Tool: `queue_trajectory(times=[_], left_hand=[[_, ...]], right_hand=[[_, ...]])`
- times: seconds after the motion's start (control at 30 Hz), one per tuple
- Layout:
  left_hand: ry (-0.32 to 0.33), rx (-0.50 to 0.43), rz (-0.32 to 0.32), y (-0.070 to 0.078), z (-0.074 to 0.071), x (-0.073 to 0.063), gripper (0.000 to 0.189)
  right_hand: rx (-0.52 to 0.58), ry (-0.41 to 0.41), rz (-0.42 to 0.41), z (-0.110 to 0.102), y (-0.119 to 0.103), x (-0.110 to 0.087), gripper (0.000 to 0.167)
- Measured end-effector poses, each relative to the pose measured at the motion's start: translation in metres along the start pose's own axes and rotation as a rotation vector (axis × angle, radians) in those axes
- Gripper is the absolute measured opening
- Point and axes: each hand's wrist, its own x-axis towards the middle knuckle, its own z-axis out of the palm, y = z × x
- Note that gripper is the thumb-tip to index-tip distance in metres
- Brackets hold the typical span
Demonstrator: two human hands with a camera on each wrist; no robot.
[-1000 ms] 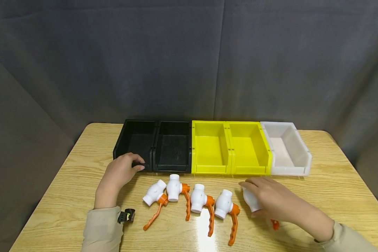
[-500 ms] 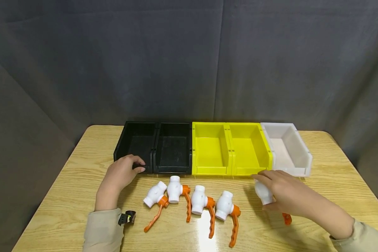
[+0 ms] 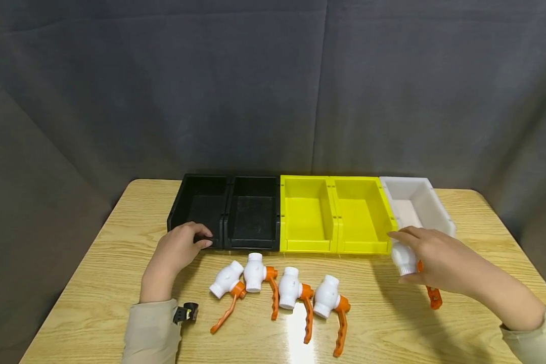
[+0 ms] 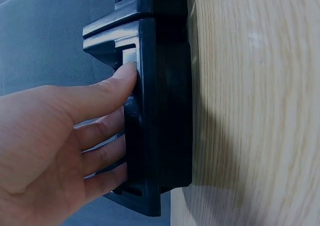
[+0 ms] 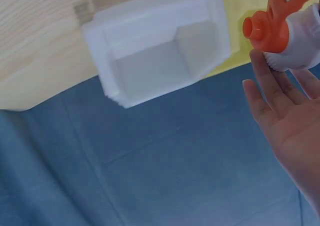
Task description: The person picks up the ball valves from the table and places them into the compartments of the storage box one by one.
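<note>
Your left hand (image 3: 177, 247) pinches the front lip of the outer black bin (image 3: 205, 210), nearest the far left corner of the table (image 3: 104, 283). Your right hand (image 3: 439, 260) grips a raised white valve (image 3: 404, 259) by its body, orange handle hanging, before the white bin (image 3: 432, 210) toward the right edge. Four similar valves (image 3: 289, 288) lie in front of the bin row, handles pointing away from the far edge. The second black bin (image 3: 255, 217) and two yellow bins (image 3: 309, 246) complete the row.
</note>
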Motion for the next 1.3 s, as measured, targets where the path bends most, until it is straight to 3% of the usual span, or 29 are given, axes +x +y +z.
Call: queue_trajectory(times=[0.3,0.6,1.3], left_hand=[[0.005,-0.01,-0.004,0.001,0.001,0.0,0.016],[-0.001,-0.015,-0.001,0.001,0.0,-0.001,0.016],[-0.005,-0.01,-0.006,0.0,0.0,0.0,0.016]], right_hand=[[-0.016,-0.004,0.045,-0.007,0.025,0.0,0.083],[0.022,-0.079,0.131,-0.01,0.046,0.005,0.08],[0.034,-0.222,0.262,-0.005,0.095,0.043,0.086]])
